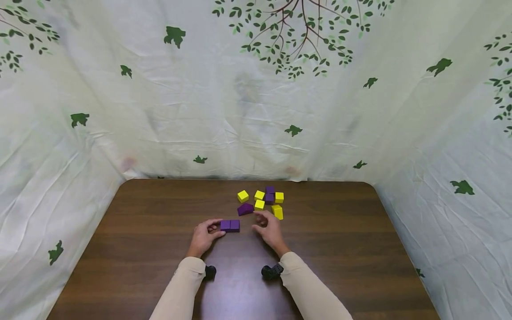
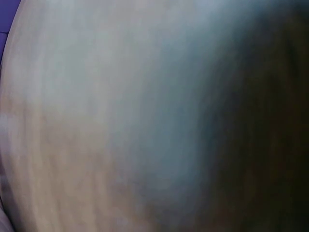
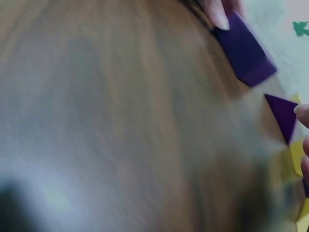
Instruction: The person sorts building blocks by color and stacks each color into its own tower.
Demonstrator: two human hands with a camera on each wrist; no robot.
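Two purple cubes (image 1: 230, 226) stand side by side, touching, on the brown table. My left hand (image 1: 203, 236) pinches the left one at its end between thumb and index finger; in the right wrist view, a fingertip rests at the edge of the purple cubes (image 3: 246, 50). My right hand (image 1: 270, 230) hovers to the right with loosely bent fingers and nothing in them. Its index fingertip is close to a purple triangular block (image 1: 246, 209), also seen as a purple triangle (image 3: 282, 116) in the right wrist view. The left wrist view is mostly blurred, with a purple sliver (image 2: 7, 17) at its corner.
Behind my right hand lie several yellow blocks (image 1: 259, 205) and two more purple blocks (image 1: 270, 195), grouped closely. A taller yellow block (image 1: 278, 212) sits just beyond the right fingers. The table (image 1: 340, 249) meets a leaf-printed white curtain (image 1: 240, 111) at its back edge.
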